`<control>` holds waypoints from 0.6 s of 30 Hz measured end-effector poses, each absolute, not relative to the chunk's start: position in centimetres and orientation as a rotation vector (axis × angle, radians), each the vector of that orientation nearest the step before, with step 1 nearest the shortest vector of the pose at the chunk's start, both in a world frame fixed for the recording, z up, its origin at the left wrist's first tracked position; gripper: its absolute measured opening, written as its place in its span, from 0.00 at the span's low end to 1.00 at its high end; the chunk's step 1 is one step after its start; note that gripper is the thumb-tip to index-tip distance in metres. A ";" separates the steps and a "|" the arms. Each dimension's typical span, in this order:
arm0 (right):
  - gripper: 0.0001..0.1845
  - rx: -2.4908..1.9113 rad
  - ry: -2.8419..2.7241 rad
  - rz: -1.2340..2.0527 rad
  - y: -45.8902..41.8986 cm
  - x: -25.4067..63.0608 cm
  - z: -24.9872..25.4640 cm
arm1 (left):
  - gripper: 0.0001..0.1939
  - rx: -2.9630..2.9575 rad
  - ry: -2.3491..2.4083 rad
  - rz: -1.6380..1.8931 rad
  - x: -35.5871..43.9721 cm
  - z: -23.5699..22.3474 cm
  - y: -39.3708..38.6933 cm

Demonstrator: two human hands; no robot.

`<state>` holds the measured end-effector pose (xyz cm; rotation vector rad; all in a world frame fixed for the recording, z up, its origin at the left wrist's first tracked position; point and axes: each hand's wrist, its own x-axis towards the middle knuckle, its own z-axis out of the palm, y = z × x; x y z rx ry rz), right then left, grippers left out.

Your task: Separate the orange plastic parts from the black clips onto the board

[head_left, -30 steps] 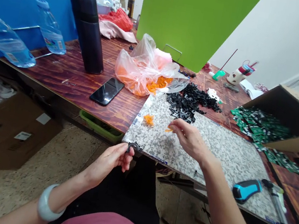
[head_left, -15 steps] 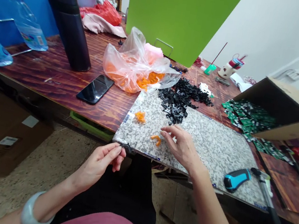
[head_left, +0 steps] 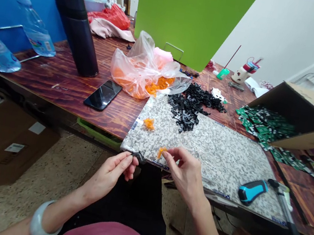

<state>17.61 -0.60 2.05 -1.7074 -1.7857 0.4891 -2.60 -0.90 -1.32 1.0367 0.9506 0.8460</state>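
My left hand [head_left: 118, 166] pinches a small black plastic part [head_left: 138, 156] at the front edge of the speckled board [head_left: 224, 149]. To its right, my right hand [head_left: 185, 171] is closed at the fingertips on a small bent orange plastic piece [head_left: 160, 153], just over the board. A small cluster of orange pieces [head_left: 149, 124] lies on the board's left part. Behind it, a heap of black plastic parts [head_left: 187, 110] spreads over the board's back edge onto the wooden table.
A clear bag [head_left: 135, 75] of orange pieces and a phone [head_left: 103, 94] lie left of the black heap. A dark flask [head_left: 78, 35] stands further left. At right are a blue-black tool handle [head_left: 252, 192], a hammer-like tool [head_left: 288, 217] and a carton [head_left: 312, 116] spilling green circuit boards.
My right hand has come down toward the front edge and taken hold of the orange piece that lay on the board. My left hand keeps its pinch on the black part.
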 end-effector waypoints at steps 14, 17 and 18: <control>0.03 -1.478 -1.790 0.455 -3.6 14.4 1.4 | 0.15 1.439 0.874 0.773 -1.5 -1.1 -2.1; 0.03 -1.483 -1.791 0.459 -3.7 14.4 1.3 | 0.12 1.501 0.881 0.782 -1.4 -1.4 -2.1; 0.03 -1.484 -1.790 0.464 -3.7 14.4 1.3 | 0.12 1.519 0.883 0.785 -1.4 -1.5 -2.2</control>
